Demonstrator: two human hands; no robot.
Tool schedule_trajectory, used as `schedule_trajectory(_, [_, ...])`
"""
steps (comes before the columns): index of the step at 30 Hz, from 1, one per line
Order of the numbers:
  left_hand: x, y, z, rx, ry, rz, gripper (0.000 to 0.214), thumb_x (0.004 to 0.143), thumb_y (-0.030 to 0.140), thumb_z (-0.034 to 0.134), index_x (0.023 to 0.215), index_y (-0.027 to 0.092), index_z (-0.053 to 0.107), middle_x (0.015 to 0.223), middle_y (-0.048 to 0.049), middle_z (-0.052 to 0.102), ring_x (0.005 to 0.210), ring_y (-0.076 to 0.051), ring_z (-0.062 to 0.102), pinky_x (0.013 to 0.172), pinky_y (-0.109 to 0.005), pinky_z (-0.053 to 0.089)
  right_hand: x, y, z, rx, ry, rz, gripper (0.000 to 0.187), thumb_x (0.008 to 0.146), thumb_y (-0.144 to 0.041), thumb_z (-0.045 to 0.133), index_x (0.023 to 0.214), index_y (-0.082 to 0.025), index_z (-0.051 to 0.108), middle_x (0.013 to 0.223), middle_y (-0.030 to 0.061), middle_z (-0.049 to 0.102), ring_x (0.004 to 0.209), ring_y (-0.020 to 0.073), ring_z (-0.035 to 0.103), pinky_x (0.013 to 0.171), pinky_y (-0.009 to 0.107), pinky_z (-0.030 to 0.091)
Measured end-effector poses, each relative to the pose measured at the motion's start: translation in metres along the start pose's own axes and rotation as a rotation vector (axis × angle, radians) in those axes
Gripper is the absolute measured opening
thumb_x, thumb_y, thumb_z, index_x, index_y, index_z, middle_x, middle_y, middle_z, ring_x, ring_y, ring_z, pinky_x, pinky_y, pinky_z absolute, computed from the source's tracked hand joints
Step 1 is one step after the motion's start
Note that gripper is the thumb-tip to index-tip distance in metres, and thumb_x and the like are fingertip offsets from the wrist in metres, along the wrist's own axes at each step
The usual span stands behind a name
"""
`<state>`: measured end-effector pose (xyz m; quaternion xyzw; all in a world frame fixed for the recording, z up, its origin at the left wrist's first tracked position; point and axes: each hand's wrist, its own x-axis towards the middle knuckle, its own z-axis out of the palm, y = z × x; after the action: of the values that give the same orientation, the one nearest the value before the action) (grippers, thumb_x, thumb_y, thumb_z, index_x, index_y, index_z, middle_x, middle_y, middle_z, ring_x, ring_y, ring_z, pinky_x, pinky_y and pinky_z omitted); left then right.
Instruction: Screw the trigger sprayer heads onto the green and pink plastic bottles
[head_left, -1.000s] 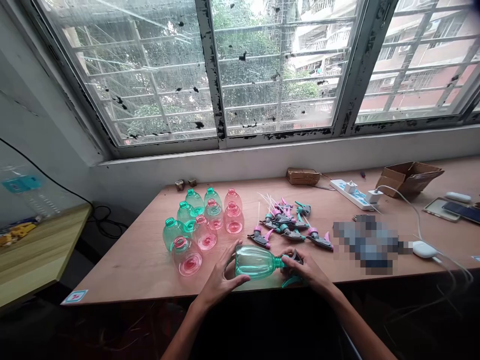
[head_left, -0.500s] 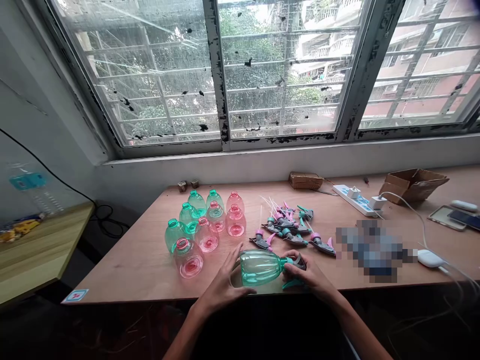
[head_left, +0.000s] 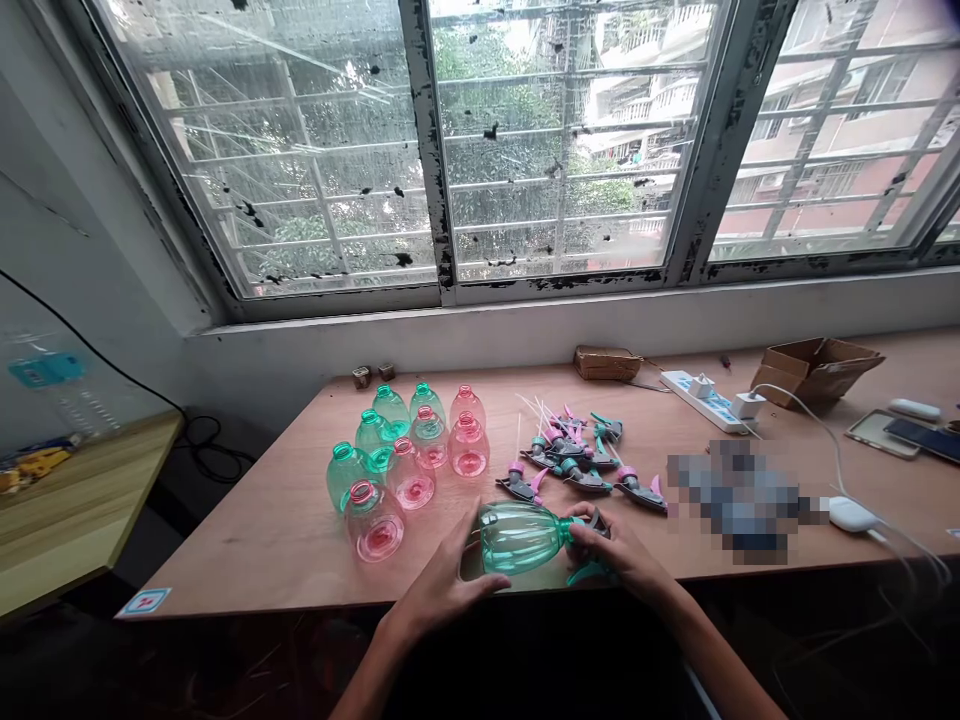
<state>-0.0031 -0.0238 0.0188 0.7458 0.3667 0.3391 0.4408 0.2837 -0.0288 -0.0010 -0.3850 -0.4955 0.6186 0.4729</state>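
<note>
A green transparent bottle (head_left: 519, 537) lies on its side at the near edge of the wooden table (head_left: 270, 540). My left hand (head_left: 450, 578) is wrapped around its wide base. My right hand (head_left: 616, 556) is closed on the green and grey spray head (head_left: 592, 545) at the bottle's neck. Just beyond lies a pile of loose spray heads (head_left: 574, 455) with pink and green triggers and white tubes. To the left stands a group of several empty green and pink bottles (head_left: 397, 450).
A power strip (head_left: 701, 395) with plugged chargers, a cardboard box (head_left: 821, 365), a small brown packet (head_left: 607, 362), phones (head_left: 904, 432) and a white cable lie on the right side. A lower side table (head_left: 67, 510) stands at the left. A window runs behind.
The bottle and both hands have stayed in nearly the same place; the right hand has shifted slightly on the spray head. The camera view has moved a little.
</note>
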Motion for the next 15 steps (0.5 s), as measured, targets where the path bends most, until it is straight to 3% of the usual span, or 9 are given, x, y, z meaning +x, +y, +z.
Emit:
schedule_trajectory(7, [-0.0007, 0.0013, 0.0024, -0.076, -0.028, 0.047, 0.092, 0.086, 0.019, 0.072, 0.155, 0.038, 0.014, 0.159, -0.0056, 0.031, 0.139, -0.028, 0.043, 0.116, -0.049, 0.04, -0.004, -0.0058, -0.0002, -0.043, -0.013, 0.004, 0.043, 0.075, -0.049, 0.081, 0.097, -0.02, 0.059, 0.068, -0.0009, 0.07, 0.063, 0.0185, 0.065, 0.063, 0.03, 0.051])
schedule_trajectory(10, [-0.0011, 0.0006, 0.0007, -0.113, -0.025, 0.037, 0.096, 0.084, 0.02, 0.075, 0.155, 0.037, 0.013, 0.159, -0.0077, 0.032, 0.14, -0.03, 0.041, 0.115, -0.049, 0.041, -0.0046, -0.0053, -0.0001, -0.053, -0.024, 0.002, 0.042, 0.075, -0.048, 0.082, 0.096, -0.019, 0.06, 0.068, -0.0011, 0.07, 0.063, 0.018, 0.064, 0.062, 0.029, 0.05])
schedule_trajectory(15, [0.0005, -0.0007, -0.0028, -0.166, -0.05, -0.008, 0.086, 0.087, 0.023, 0.071, 0.155, 0.031, 0.02, 0.152, -0.0127, 0.043, 0.127, -0.031, 0.056, 0.103, -0.049, 0.052, -0.0034, -0.003, 0.0007, -0.035, -0.015, 0.003, 0.043, 0.074, -0.05, 0.081, 0.095, -0.02, 0.058, 0.068, -0.0021, 0.07, 0.061, 0.0177, 0.065, 0.06, 0.029, 0.048])
